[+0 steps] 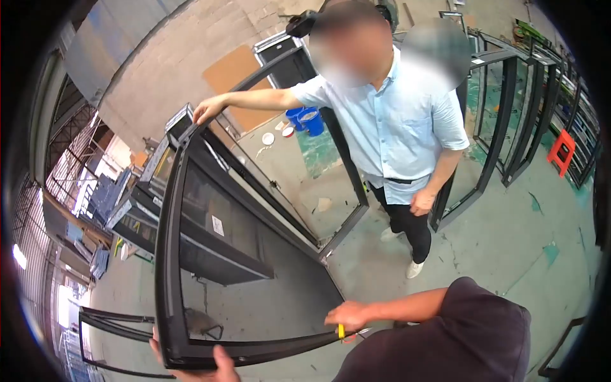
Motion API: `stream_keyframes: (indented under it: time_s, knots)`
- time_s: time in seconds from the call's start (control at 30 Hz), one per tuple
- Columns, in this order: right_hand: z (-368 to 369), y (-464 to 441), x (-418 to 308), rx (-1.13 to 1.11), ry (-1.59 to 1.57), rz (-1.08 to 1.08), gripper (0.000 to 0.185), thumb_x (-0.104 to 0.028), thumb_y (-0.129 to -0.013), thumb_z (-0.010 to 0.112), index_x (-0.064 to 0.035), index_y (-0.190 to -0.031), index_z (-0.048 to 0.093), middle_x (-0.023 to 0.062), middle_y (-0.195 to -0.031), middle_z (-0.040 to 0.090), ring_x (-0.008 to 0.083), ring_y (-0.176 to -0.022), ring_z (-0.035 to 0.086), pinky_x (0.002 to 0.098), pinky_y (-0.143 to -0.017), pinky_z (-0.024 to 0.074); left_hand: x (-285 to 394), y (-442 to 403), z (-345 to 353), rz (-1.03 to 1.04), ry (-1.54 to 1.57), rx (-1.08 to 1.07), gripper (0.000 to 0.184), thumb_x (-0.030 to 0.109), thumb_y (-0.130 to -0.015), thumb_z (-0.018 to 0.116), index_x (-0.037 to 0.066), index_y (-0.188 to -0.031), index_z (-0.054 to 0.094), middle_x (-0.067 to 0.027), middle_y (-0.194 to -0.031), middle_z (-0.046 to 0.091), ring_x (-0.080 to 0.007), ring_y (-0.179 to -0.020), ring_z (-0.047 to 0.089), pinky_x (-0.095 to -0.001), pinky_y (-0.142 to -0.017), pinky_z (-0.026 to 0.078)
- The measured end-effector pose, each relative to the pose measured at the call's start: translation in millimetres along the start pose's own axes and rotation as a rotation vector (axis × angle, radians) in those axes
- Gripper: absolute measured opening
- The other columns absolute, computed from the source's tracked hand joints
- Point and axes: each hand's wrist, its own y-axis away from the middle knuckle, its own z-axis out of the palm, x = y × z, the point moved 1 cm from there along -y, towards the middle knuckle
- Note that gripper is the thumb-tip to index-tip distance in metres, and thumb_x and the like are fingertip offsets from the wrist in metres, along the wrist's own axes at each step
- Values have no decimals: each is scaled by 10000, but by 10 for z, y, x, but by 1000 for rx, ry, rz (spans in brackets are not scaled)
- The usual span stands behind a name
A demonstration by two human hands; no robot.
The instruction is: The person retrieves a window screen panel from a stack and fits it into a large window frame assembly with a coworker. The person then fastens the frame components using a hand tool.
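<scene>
- The person's left hand [194,372] wraps the near-left corner of a large black-edged panel with a dark see-through pane [168,254]; the fingers curl on the outer side and the thumb presses the near rail, so the corner is pinched between them.
- The right hand [350,314], reaching in from a dark short sleeve [474,318], curls round a small yellow object [342,331], too little of which shows to name; it is by the right end of the panel's near rail, and whether it touches the rail I cannot tell.
- The panel stands tilted before the person, stretching from the left hand up and away; a small white label [217,225] shows in its pane area.
- A co-worker in a light blue short-sleeved shirt [407,127] stands beyond; one hand [209,108] rests at the panel's far upper end, beside a tall black upright frame [335,137], and the other hand [423,201] hangs half-curled, well apart from the panel.
- Farther back are two blue buckets [312,121] on the floor, a brown board [235,86] by the wall, more black frames [507,108] and a red-orange object [561,153] at right.
</scene>
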Motion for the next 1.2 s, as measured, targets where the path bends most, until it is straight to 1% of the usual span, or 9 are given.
stream_keyframes:
  time_s: [0.13,0.27,0.33,0.37,0.43,0.5,0.67,0.97,1.2]
  knots:
    - [14,112,455,131,-38,93,348,-282,-799,685,-61,-1040,567,140,-985,611,363,-947,602,477,-751,497,-1004,250,-779,-138,-96,129,636,108,-909,611,-98,-1405,272,-233,-1374,422,-292,-1219,458,-378,-1034,372]
    - [-32,333,1057,302,33,233,326,-249,-776,684,-61,-1024,587,138,-957,621,355,-923,610,460,-742,500,-1851,179,-1180,-354,-252,323,462,199,-975,529,-97,-1309,413,-213,-1179,564,-289,-1003,590,-373,-873,501]
    - [-5,386,1057,322,-28,287,316,-238,-777,690,-62,-1025,602,135,-948,631,341,-899,617,443,-730,500,-2663,260,-1551,-275,-473,291,522,323,-983,515,-103,-1280,467,-226,-1149,588,-249,-1028,561,-373,-973,428]
    - [-372,390,972,323,-10,339,315,-240,-788,694,-64,-1035,609,133,-948,638,331,-885,623,430,-724,500,-2555,56,-1367,-459,-467,410,555,373,-989,493,-78,-1310,462,-186,-1168,586,-273,-1026,566,-370,-1003,394]
    - [-474,436,1046,369,15,406,284,-226,-784,702,-59,-1001,625,126,-907,653,327,-848,635,422,-699,503,-2893,-140,-1186,-656,113,578,610,461,-992,448,-29,-1355,435,-126,-1180,572,-203,-943,573,-317,-852,462]
    - [-528,462,1159,376,-3,482,277,-236,-786,705,-64,-989,626,121,-897,647,327,-851,631,425,-706,502,-3374,-295,-1200,-730,117,581,656,512,-980,435,-22,-1360,427,-115,-1183,571,-170,-915,570,-292,-810,472]
    - [-407,381,1615,485,-7,674,252,-266,-789,707,-75,-945,653,125,-856,667,342,-804,644,431,-697,505,-4786,-557,-1359,-785,179,600,750,587,-966,372,-35,-1383,399,-157,-1312,506,-284,-1132,524,-394,-988,426]
    - [-626,-442,2265,584,43,875,225,-310,-764,737,-96,-800,676,129,-806,674,349,-768,641,428,-673,510,-5765,-1393,-921,-803,252,514,809,656,-943,307,-21,-1367,437,-162,-1284,528,-302,-1125,531,-430,-999,410]
    - [-509,-897,2628,435,14,948,221,-297,-700,753,-106,-764,663,114,-741,663,343,-736,633,431,-655,508,-5576,-1395,-721,-723,80,591,839,673,-936,282,-32,-1369,421,-213,-1329,495,-319,-1168,504,-466,-1019,392]
